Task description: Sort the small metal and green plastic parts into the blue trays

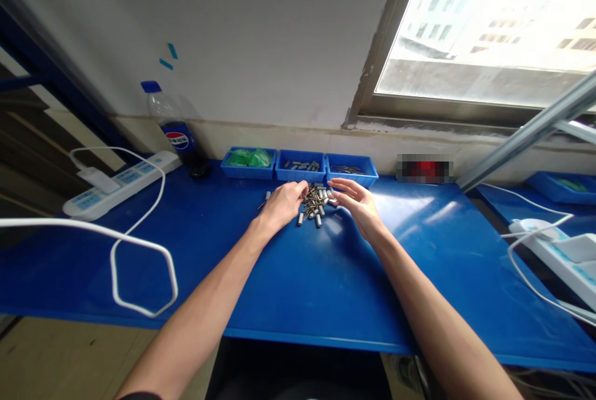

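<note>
A pile of small metal pieces (315,202), short silvery blocks mixed with thin brass-coloured and dark pins, lies on the blue table (298,288). At its left edge is my left hand (283,202), fingers curled and pinched together; whatever they hold is hidden. A few loose pieces (266,197) show just beyond that hand. On the right side of the pile my right hand (357,202) is open, its fingers spread and the tips close to the outer pieces. Behind the pile, a blue bin (300,175) holds grey metal blocks, and another blue bin (367,180) holds thin pins.
A third blue bin (246,172) contains green plastic. To its left stand a cola bottle (179,136) and a white power strip (123,182), with a white cable (174,276) looping over the table. At right are a metal pole (526,130) and another power strip (559,251).
</note>
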### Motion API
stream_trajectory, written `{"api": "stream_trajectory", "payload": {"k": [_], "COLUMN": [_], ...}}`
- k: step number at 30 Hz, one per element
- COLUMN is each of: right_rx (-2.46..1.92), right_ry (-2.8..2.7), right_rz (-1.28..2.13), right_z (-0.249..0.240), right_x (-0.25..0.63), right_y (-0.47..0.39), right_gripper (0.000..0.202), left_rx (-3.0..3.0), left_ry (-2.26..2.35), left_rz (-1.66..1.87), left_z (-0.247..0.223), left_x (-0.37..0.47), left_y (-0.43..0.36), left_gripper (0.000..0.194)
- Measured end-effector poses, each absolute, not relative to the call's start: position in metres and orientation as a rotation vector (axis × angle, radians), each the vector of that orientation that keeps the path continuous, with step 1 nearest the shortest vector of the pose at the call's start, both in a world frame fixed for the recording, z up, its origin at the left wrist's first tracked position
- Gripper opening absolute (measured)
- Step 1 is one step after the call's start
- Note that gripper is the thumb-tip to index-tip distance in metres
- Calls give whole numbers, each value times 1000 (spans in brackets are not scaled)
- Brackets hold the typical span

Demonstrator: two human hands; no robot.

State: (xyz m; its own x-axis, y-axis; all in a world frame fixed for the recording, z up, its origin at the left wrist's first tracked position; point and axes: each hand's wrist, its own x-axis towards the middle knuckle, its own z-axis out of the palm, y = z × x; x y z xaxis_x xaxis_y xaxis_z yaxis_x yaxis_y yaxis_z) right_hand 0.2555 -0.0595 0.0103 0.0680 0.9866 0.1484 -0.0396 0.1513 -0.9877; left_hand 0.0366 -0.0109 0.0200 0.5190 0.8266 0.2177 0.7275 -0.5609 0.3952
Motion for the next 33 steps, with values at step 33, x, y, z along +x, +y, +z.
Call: {"api": "stream_trajectory", "payload": {"k": [33], "right_rx": [-1073], "right_ry": [-1184], "right_rz": [1187], "right_z": [11], "right_x": [257], "right_y": [-60], "right_gripper": [40], "left_rx": [2530], "left_ry": [1397], "left_rz": [521], "left_z": [18], "left_x": [34], "left_y": [-9], "left_gripper": [32]}}
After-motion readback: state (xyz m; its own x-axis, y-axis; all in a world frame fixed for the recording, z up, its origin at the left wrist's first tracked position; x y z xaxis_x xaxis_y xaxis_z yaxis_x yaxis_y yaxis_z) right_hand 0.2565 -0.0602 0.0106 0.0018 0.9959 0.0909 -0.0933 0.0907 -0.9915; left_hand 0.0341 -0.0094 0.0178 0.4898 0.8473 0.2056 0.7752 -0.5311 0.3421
